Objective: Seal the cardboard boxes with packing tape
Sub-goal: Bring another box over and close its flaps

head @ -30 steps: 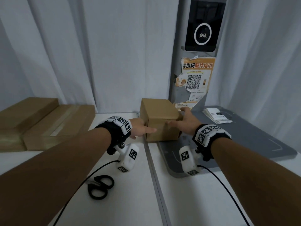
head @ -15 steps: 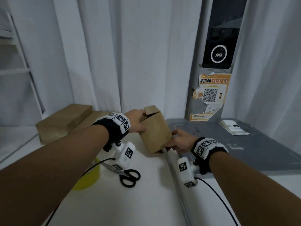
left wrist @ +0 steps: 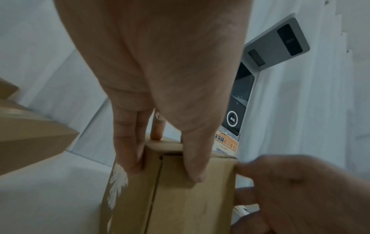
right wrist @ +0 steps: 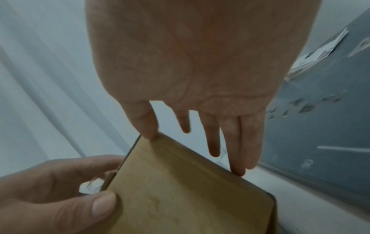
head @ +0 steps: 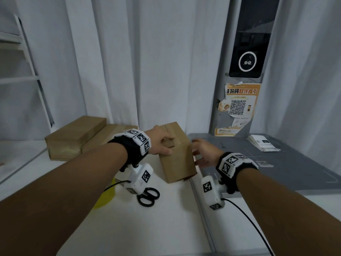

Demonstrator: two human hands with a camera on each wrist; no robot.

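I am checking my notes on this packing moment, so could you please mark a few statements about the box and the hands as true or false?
1. The left hand grips the top of the small cardboard box. True.
2. Tape covers the box's top seam. False: the seam between the flaps is bare.
3. The scissors lie on the white table. True.
4. The right hand holds the scissors. False: its straight fingers touch the box's right side.
5. The box lies on the grey mat. False: it sits mostly on the white table.
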